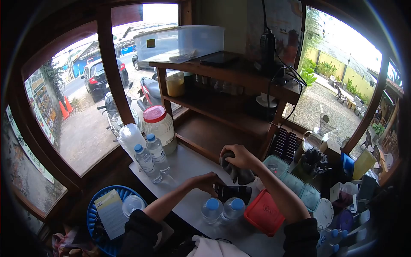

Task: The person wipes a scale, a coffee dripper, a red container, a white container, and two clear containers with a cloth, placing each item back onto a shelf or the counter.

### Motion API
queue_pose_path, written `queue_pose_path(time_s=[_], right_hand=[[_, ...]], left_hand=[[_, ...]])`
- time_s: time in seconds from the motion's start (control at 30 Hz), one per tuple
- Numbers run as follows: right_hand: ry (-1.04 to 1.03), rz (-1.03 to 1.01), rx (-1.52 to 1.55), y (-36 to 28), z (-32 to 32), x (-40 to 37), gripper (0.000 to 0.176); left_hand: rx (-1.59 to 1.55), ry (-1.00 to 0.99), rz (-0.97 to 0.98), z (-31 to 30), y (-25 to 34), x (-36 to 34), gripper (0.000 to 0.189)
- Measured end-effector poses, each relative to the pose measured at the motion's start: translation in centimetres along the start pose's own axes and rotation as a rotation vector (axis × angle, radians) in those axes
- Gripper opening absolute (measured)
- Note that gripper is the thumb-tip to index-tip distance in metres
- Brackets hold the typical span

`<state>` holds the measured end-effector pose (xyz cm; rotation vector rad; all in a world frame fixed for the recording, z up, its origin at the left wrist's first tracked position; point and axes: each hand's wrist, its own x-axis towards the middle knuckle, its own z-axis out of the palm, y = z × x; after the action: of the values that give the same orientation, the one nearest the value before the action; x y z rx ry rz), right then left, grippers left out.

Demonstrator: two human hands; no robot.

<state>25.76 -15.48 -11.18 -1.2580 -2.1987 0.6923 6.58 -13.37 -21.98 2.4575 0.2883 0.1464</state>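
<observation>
My right hand [238, 156] grips a dark grey cloth [236, 173] and presses it down on the white counter [185, 165] below the wooden shelf. My left hand [207, 183] rests on a dark, shiny object [233, 192] lying on the counter just below the cloth. Whether its fingers grip that object or only touch it is unclear. Two small water bottles with blue caps [221, 209] stand close to my body, just below the dark object.
Two more bottles [151, 156], a white jug [129, 137] and a red-lidded jar [159, 127] stand at the counter's left end. A red lid [263, 212] and teal-rimmed containers [293, 182] lie right. A blue basket [95, 214] sits lower left. Wooden shelves [222, 118] rise behind.
</observation>
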Motion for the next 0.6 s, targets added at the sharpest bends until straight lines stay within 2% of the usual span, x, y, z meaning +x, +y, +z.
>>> queue_pose_path(time_s=[0.27,0.53,0.6], right_hand=[[-0.145,-0.131,0.026,-1.3,-0.1,0.6,0.025],[-0.308,-0.303,0.078,-1.7,1.4,1.8,0.026],[-0.485,-0.181,0.175,-2.8,0.7,1.7,0.034]], left_hand=[[-0.003,0.056,-0.132,-2.6,-2.1,-4.4,0.055],[0.140,0.264,-0.175,-3.8,-5.2,-10.0,0.052],[0.060,0.227,-0.356,-4.2,-5.1,-11.0,0.051]])
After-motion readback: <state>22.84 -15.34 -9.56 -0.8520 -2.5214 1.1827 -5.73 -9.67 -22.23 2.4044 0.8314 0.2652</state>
